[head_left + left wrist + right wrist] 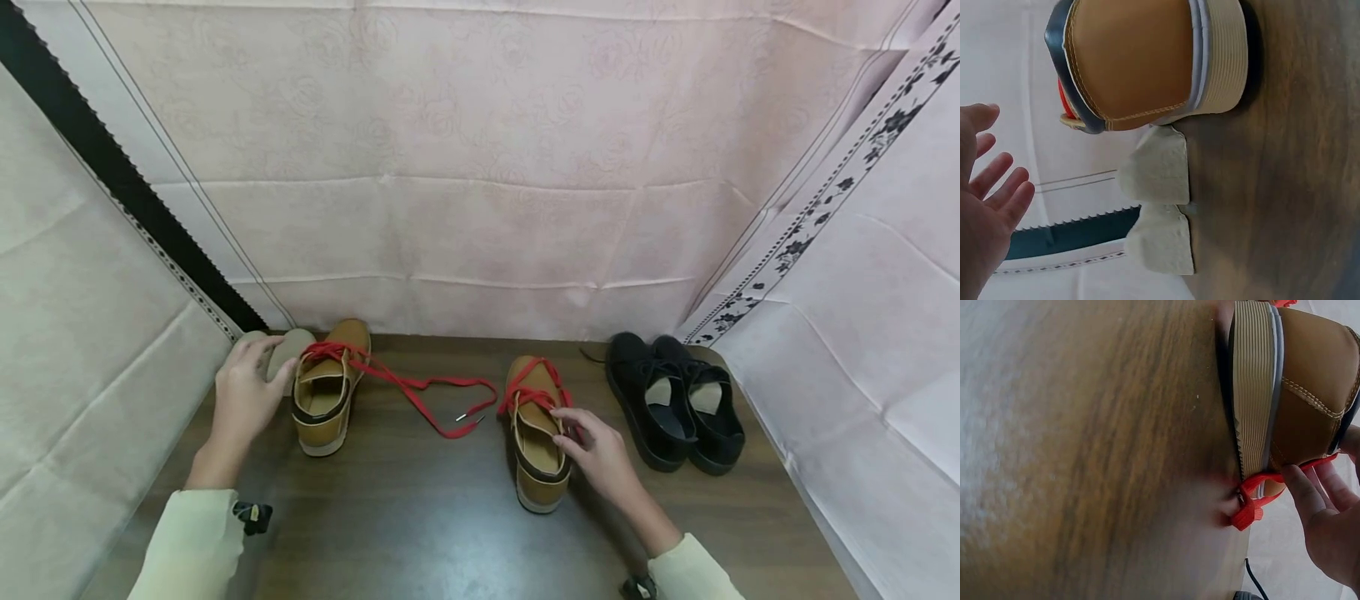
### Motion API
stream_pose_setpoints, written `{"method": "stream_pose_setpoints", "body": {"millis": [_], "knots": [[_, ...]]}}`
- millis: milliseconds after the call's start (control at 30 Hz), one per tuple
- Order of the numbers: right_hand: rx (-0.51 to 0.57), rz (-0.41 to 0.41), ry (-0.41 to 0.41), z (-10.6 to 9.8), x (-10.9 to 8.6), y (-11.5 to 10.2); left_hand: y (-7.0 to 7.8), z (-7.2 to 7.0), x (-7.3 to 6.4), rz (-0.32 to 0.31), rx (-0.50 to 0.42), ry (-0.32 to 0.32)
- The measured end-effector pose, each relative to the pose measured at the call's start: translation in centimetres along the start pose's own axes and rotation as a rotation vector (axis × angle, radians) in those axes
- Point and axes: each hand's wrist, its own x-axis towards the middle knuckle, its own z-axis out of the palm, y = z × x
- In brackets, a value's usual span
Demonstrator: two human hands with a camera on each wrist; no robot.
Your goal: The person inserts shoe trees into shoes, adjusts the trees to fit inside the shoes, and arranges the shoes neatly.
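Note:
Two tan shoes with red laces stand on the wooden surface. The left tan shoe [322,417] has its lace [427,385] trailing rightward, with metal tips. Beside it stand two beige rounded cloth-like pieces [1154,165]. My left hand [251,383] hovers by these pieces, fingers spread and loosely bent, holding nothing. My right hand [596,450] grips the right tan shoe [542,482] at the right side of its opening, thumb at the collar. Its fingertips [1294,478] touch the shoe's side by the red lace [1254,500]. The thumb tip is hidden in the right wrist view.
A pair of black lace-up shoes [652,417] stands to the right, with light insoles showing. Pale patterned cloth [480,233] closes off the back and both sides. The brown wooden surface [420,533] extends toward me between the arms.

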Motion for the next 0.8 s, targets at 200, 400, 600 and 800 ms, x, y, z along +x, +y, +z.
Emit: {"method": "stream_pose_setpoints", "body": {"millis": [200,400,600,800], "knots": [[0.000,0.006,0.002,0.0,0.0,-0.1,-1.1,0.2,0.5,-0.048,0.005,0.016],[0.000,0.010,0.006,0.0,-0.1,0.0,-2.8,0.8,0.9,-0.112,0.017,-0.020],[-0.004,0.007,0.010,-0.1,-0.1,0.1,-4.7,1.7,0.7,-0.236,0.053,-0.154],[0.002,0.009,0.001,0.0,-0.1,-0.1,-5.9,2.6,0.3,-0.272,0.090,-0.197]]}}
